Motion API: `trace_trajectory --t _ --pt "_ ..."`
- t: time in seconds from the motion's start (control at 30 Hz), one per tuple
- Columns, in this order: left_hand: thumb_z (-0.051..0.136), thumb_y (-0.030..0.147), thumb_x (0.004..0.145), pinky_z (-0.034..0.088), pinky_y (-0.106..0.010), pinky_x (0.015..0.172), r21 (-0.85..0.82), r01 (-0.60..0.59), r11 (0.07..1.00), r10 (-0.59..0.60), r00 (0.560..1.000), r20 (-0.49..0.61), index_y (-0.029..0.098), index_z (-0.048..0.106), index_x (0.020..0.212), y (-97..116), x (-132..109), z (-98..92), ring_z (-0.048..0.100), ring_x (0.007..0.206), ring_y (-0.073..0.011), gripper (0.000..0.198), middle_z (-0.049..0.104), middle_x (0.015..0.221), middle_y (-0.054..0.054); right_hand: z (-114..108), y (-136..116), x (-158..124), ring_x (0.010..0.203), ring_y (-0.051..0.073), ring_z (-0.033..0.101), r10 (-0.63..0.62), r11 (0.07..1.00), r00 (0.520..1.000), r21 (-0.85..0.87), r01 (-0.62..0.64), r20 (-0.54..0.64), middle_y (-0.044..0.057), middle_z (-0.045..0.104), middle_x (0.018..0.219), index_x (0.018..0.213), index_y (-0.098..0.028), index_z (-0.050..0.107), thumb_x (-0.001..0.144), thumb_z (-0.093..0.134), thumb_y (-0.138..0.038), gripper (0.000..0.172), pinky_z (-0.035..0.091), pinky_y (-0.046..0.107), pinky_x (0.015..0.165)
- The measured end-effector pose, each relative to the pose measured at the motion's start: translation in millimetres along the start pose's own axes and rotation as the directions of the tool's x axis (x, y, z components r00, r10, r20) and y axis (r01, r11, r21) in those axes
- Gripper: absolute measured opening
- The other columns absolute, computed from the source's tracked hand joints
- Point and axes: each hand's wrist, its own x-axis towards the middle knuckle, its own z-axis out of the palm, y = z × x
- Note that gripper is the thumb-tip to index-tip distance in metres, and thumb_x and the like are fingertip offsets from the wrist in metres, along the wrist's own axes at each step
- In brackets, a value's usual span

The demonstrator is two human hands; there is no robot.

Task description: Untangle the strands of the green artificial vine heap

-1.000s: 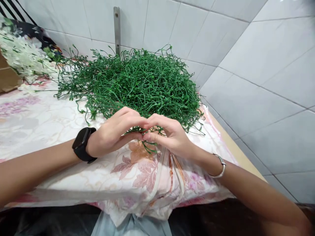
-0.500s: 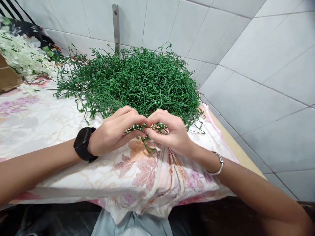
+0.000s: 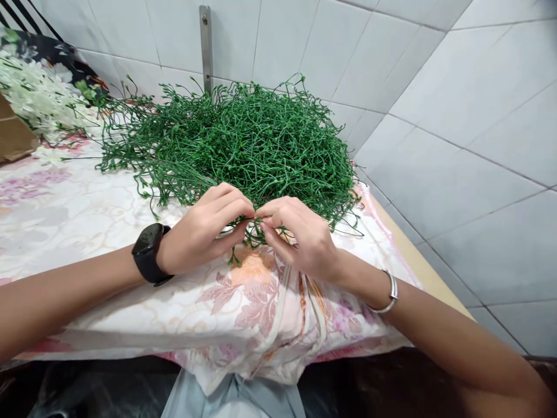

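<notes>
Just in front of a large pile of green plastic stems [image 3: 270,145], my two hands meet fingertip to fingertip. My left hand [image 3: 204,232], with a black watch on the wrist, is closed in a pinch on a thin green stem [image 3: 234,256] whose forked tip hangs below the fingers. My right hand [image 3: 304,238], wearing a silver bangle, is also closed, its thumb and fingertips at the same stem. Fingers partly hide the spot where they grip it.
A floral cloth [image 3: 87,232] covers the table. White artificial flowers [image 3: 47,98] lie at the far left beside a brown cardboard box [image 3: 15,133]. Tiled walls [image 3: 470,145] stand behind and to the right, with a metal bracket [image 3: 206,46] upright behind the pile.
My fingertips have drawn slightly apart, and my right hand's fingers have straightened. The hanging stem tip has shifted left, below my left fingers. The pile looks unchanged.
</notes>
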Motion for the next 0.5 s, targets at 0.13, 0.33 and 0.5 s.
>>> trace_trajectory --t 0.13,0.33,0.5 --pt "0.044 0.012 0.081 0.039 -0.029 0.075 -0.002 -0.017 1.0 0.017 0.999 0.044 0.013 0.05 0.088 -0.6 -0.9 0.2 0.047 0.083 -0.015 0.009 0.057 0.086 -0.006 -0.7 0.2 0.5 0.085 0.015 0.053 0.001 0.999 1.0 0.053 -0.002 0.029 0.007 0.057 0.086 0.073 -0.017 0.039 0.076 0.045 -0.008 0.011 0.046 0.031 0.072" --pt "0.04 0.013 0.084 0.036 -0.027 0.072 -0.069 0.006 0.998 -0.002 0.999 0.047 0.013 0.049 0.091 1.4 -1.3 -0.1 0.045 0.079 -0.0134 0.011 0.055 0.081 -0.004 -2.7 -1.4 1.3 0.086 0.014 0.05 -0.004 0.989 0.998 0.145 -0.004 0.056 0.007 0.054 0.088 0.075 -0.017 0.038 0.077 0.042 -0.008 0.01 0.045 0.032 0.074" --pt "0.039 0.014 0.084 0.035 -0.027 0.072 -0.063 0.013 0.998 -0.009 0.999 0.052 0.014 0.048 0.09 1.9 -1.5 0.8 0.043 0.078 -0.0131 0.01 0.053 0.079 -0.003 -2.8 -0.3 2.4 0.082 0.013 0.049 -0.032 0.991 0.998 0.131 0.025 0.047 0.005 0.053 0.084 0.077 -0.016 0.041 0.077 0.048 -0.013 0.008 0.044 0.031 0.072"
